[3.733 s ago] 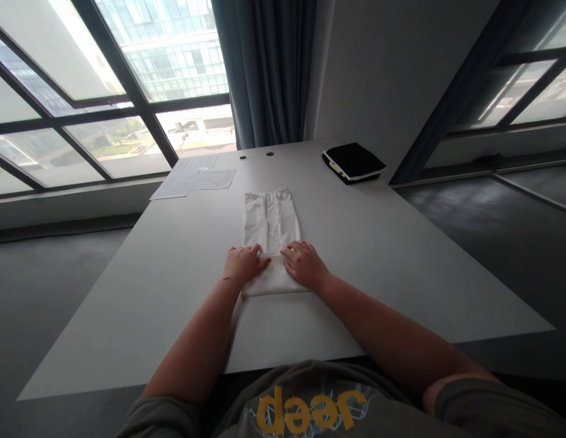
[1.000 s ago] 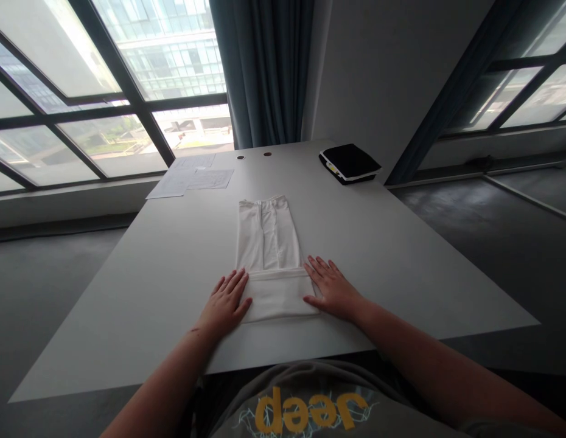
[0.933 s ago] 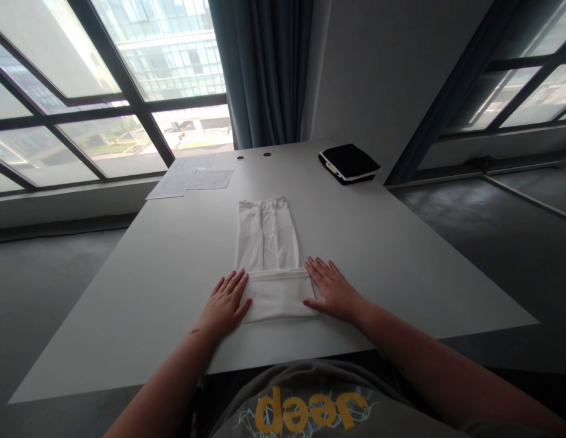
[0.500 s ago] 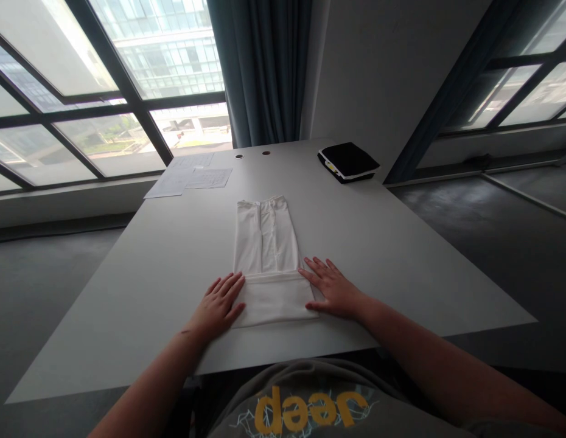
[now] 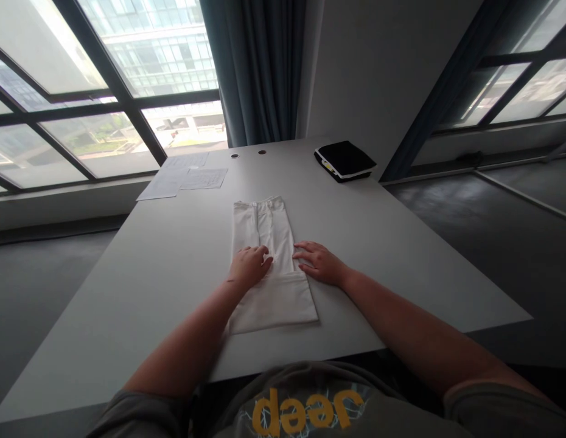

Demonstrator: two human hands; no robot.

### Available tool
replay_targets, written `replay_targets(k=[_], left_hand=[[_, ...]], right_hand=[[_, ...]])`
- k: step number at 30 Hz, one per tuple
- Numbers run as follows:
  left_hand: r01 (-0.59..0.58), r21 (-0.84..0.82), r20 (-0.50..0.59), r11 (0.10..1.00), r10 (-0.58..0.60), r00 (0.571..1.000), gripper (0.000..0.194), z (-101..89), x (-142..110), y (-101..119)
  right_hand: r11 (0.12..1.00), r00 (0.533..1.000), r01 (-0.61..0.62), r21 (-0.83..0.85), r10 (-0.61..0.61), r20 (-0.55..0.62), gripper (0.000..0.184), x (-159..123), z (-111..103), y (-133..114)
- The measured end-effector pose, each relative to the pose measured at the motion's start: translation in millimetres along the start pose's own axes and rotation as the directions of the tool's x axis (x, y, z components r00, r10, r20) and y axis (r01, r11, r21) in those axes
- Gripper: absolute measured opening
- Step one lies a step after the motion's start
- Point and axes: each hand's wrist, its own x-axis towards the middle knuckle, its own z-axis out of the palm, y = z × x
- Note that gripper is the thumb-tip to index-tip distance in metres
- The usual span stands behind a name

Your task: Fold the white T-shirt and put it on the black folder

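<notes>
A pair of white trousers lies folded flat on the table, waistband at the far end and a wide fold across the near end. On the middle of the trousers, just beyond that fold, rests my left hand, its fingers a little bent and the thumb apart from them. My right hand lies palm down at the right edge of the trousers, fingers stretched out and fingertips touching the fabric. Both hands are open. The cloth directly beneath my left hand is hidden.
The white table holds several paper sheets at its far left. A black item with a white edge sits at the far right. Two round holes show near the back edge, before a blue curtain and windows.
Both hands have moved away from me along the trousers. My left hand has gone from the left edge onto the middle; my right hand has shifted up the right edge.
</notes>
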Motion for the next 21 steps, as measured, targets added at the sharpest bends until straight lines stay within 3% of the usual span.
replay_targets(k=[2, 5, 13, 17, 21], left_hand=[[0.08, -0.025, 0.032, 0.996, -0.079, 0.996, 0.031, 5.6, 14.1, 19.7], [0.107, -0.077, 0.056, 0.991, -0.103, 0.993, 0.029, 13.2, 22.1, 31.5], [0.155, -0.158, 0.057, 0.975, -0.147, 0.987, 0.026, 13.8, 16.5, 8.6], [0.051, -0.079, -0.02, 0.996, -0.053, 0.998, 0.029, 12.8, 13.4, 7.4], [-0.179, -0.029, -0.049, 0.983, 0.177, 0.983, 0.036, 17.6, 8.7, 13.0]], right_hand=[[1.0, 1.0, -0.006, 0.001, 0.006, -0.011, 0.03, 0.7, -1.4, -1.7], [1.0, 1.0, -0.011, 0.006, 0.011, -0.023, 0.028, -2.5, -2.3, -5.0], [0.999, 0.998, -0.053, 0.009, 0.054, -0.037, 0.025, -3.2, -2.1, -5.0], [0.999, 0.998, -0.04, 0.017, 0.041, -0.052, 0.029, -5.0, -7.6, -12.4], [0.997, 0.997, 0.069, 0.03, -0.068, -0.028, 0.028, -10.6, -13.3, -26.7]])
